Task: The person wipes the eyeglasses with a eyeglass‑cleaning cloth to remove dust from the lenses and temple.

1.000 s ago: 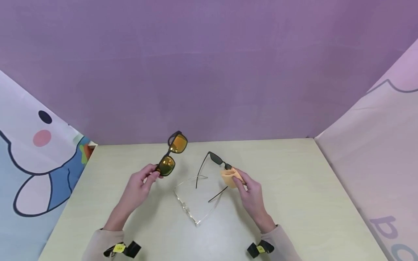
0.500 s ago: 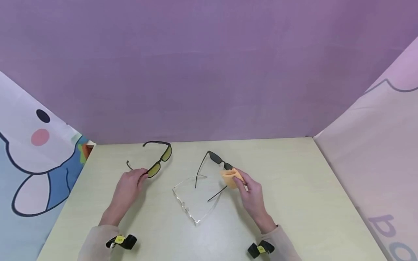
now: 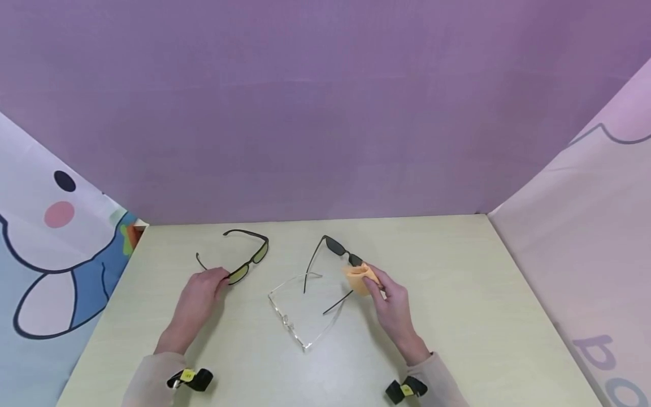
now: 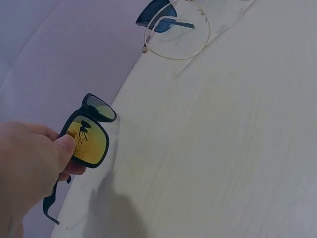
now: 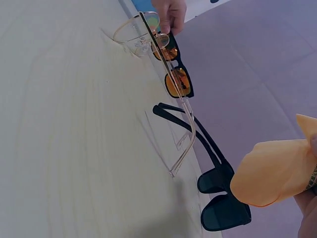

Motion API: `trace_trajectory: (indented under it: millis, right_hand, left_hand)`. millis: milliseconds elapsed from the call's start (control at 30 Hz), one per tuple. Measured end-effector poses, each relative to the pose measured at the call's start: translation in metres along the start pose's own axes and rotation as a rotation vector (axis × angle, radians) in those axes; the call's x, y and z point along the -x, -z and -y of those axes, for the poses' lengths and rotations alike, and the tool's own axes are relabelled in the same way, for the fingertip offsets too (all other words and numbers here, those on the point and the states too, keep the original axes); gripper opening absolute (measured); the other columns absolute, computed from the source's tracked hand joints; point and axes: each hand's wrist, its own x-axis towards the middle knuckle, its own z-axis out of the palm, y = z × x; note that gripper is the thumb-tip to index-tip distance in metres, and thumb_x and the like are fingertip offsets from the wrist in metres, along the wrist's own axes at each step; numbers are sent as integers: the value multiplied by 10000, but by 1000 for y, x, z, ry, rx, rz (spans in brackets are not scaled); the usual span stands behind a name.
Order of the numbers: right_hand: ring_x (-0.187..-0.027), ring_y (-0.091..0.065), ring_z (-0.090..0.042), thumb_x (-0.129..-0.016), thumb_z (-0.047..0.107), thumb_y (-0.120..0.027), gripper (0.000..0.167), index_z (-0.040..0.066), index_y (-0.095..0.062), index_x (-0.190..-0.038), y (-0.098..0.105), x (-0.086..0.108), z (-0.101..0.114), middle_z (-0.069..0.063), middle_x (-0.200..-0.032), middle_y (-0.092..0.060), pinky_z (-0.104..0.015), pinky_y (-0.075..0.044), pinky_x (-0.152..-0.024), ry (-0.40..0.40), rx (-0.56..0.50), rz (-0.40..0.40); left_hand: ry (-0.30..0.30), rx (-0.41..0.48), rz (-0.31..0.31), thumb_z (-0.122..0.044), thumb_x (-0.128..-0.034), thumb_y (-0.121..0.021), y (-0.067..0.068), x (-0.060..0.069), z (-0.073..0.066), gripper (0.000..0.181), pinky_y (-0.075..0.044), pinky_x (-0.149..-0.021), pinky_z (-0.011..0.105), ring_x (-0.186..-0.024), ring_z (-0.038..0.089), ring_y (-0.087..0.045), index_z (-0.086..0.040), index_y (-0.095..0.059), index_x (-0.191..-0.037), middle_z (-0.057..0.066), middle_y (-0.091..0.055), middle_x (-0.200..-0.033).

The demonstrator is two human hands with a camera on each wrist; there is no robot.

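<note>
Yellow glasses [image 3: 239, 274] in the left hand [image 3: 197, 294], cloth [image 3: 357, 278] in the right hand [image 3: 394, 305]

We find the yellow glasses at the left of the table [image 3: 458, 316], close to its far edge. The left hand pinches one end of the frame, thumb over the lens, fingers behind; we cannot quite tell whether the frame bears on the table. Across the middle, well apart from them, sit the dark glasses [image 3: 335, 247], their right end covered by the cloth. The right hand pinches that cloth between thumb and fingers; whether it grips the dark glasses through it, we cannot tell. Nearer us lie the wire glasses [image 3: 286, 323], between the hands, their arms crossing those of the dark pair as the head view has it.

The yellow front slants from the left hand away and to the right, both arms unfolded toward the left, lenses facing the other two pairs. The dark pair's arms reach back toward us.

Behind the far edge rises the purple wall [image 3: 325, 141]. A printed panel [image 3: 48, 299] borders the table on our left, a pale panel [image 3: 585, 254] on our right. We see a broad stretch of table between the right hand and the pale panel, and a narrower one left of the yellow glasses.
</note>
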Motion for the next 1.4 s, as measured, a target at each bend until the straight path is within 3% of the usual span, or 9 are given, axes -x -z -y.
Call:
trace_trajectory:
  millis: [100, 267, 367, 533, 667, 833, 1133, 1300, 1400]
  right_hand:
    - [-798, -677, -117, -910, -97, -696, 343, 13, -716, -1234, 0, 1, 0, -143, -1061, -775, -125, -523, -660, -8, -9, 4]
    - [-800, -663, -71, -874, -128, -713, 371, 5, -720, -1220, 0, 2, -1, -147, -1043, -777, -125, -515, -650, -1, 11, -14]
    - [-814, -662, -56, -869, -131, -716, 376, 6, -721, -1219, 0, 3, -1, -147, -1047, -777, -121, -515, -658, 3, 13, -18]
    - [-804, -655, -57, -881, -122, -711, 359, 4, -722, -1217, 0, 4, -1, -149, -1049, -777, -119, -511, -646, -5, 6, -14]
    - [-776, -659, -87, -871, -128, -716, 369, -1, -720, -1216, 0, 5, -1, -156, -1043, -776, -121, -505, -630, -4, 14, -18]
    - [-777, -674, -118, -882, -125, -707, 368, 6, -717, -1226, 0, 5, -1, -152, -1053, -775, -127, -514, -634, 0, 5, -12]
    - [-847, -676, -69, -864, -139, -719, 379, -6, -717, -1219, -2, 5, 0, -161, -1075, -771, -112, -521, -680, 10, -3, -9]
    - [-846, -675, -69, -871, -130, -718, 360, -8, -721, -1210, -1, 6, 2, -161, -1067, -772, -103, -520, -689, 7, -14, -13]
    - [-825, -668, -75, -865, -136, -719, 365, -10, -721, -1208, -1, 6, 2, -159, -1053, -773, -107, -515, -671, 10, -15, -16]
  left_hand:
    - [14, -5, 22, 76, -821, -799, 0, 2, 0, 151, -589, -719, 474, -786, 289, -715, -23, -708, -888, 102, -737, -864]
    - [59, -17, 54, 72, -848, -780, -1, 4, -2, 143, -573, -849, 588, -952, 428, -717, 10, -720, -962, 224, -744, -998]
    - [52, -14, 51, 77, -852, -771, -3, 6, -2, 163, -571, -858, 606, -981, 466, -705, 42, -716, -1001, 258, -731, -1031]
    - [29, 6, 3, 81, -850, -770, -6, 9, -5, 206, -581, -819, 594, -937, 447, -705, 63, -701, -1043, 240, -721, -1009]
    - [57, 3, -50, 35, -844, -794, -8, 12, -8, 308, -552, -825, 613, -983, 452, -676, 81, -667, -1120, 257, -704, -1078]
    - [78, 17, -125, -16, -835, -811, -10, 9, -29, 369, -509, -885, 629, -1064, 472, -637, 81, -660, -1157, 267, -687, -1147]
    - [-210, 27, -47, -99, -860, -770, -16, 9, -84, 243, -557, -925, 508, -1061, 321, -674, -46, -725, -1093, 136, -722, -1128]
    - [-314, -7, 16, -101, -870, -727, -21, 12, -98, 224, -560, -857, 419, -1063, 262, -664, -84, -732, -1093, 70, -713, -1136]
    - [-341, -16, 24, -121, -885, -706, -24, 14, -101, 221, -556, -851, 406, -1064, 256, -662, -82, -728, -1101, 64, -710, -1132]
